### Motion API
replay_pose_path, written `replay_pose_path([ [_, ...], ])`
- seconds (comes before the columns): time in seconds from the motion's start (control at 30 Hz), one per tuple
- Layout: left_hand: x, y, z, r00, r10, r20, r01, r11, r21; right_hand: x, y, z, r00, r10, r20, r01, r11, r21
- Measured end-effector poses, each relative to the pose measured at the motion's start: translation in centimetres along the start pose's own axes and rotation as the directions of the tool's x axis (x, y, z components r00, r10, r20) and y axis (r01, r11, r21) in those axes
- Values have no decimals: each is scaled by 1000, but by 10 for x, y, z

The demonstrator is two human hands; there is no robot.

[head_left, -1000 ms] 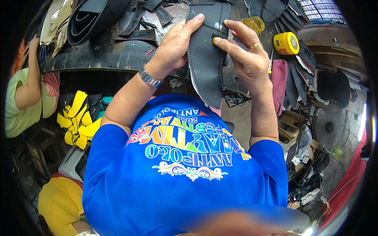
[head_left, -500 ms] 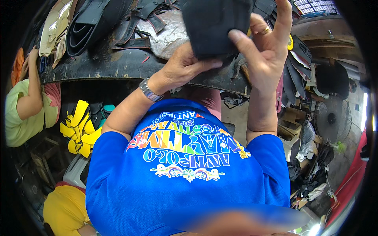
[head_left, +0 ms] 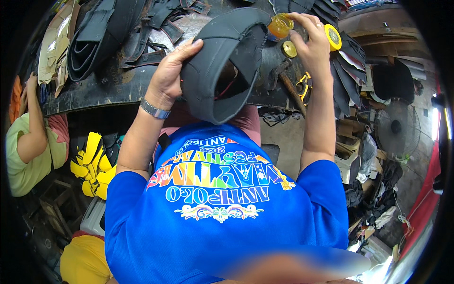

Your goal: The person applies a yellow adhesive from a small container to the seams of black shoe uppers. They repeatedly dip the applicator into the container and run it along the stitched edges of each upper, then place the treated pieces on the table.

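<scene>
My left hand grips a dark rubber shoe upper, bent into an arch so its hollow inside faces me. My right hand reaches past it to the bench and holds a small jar of yellow-orange glue. The jar's yellow lid lies on the bench just below the jar. A metal watch sits on my left wrist.
The dark workbench is strewn with black rubber strips and cut pieces. A yellow tape roll and scissors lie at the right. A person in a green shirt sits left. Yellow soles and a fan stand below.
My right hand let go of the rubber upper and moved right to the glue jar. My left hand alone now holds the upper, turned so its inside shows.
</scene>
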State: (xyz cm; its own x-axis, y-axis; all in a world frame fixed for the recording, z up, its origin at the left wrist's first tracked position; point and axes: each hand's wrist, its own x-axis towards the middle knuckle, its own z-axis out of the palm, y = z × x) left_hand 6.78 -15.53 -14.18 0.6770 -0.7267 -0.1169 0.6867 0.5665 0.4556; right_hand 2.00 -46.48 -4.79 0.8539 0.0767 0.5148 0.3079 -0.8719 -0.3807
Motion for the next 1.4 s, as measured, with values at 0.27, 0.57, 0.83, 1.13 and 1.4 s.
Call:
replay_pose_path([
  [0.27, -14, -14, 24, 987, 51, 149, -70, 990, 121, 9, 76, 24, 983, -124, 137, 182, 777, -603],
  [0.57, -21, -14, 33, 990, 60, 124, -78, 985, 152, -2, -21, 9, 994, 37, -98, -37, 999, 0],
  [0.83, -25, -23, 47, 994, 100, 42, -108, 952, 287, -34, -104, 23, 994, -40, -97, 65, 959, 274],
  [1.13, -25, -24, 48, 990, 122, 74, -139, 946, 293, -37, -105, 28, 997, -16, -74, 37, 958, 285],
  [1.4, -24, -24, 49, 989, 139, 50, -147, 948, 281, -35, -105, 29, 999, 0, -38, 9, 970, 244],
])
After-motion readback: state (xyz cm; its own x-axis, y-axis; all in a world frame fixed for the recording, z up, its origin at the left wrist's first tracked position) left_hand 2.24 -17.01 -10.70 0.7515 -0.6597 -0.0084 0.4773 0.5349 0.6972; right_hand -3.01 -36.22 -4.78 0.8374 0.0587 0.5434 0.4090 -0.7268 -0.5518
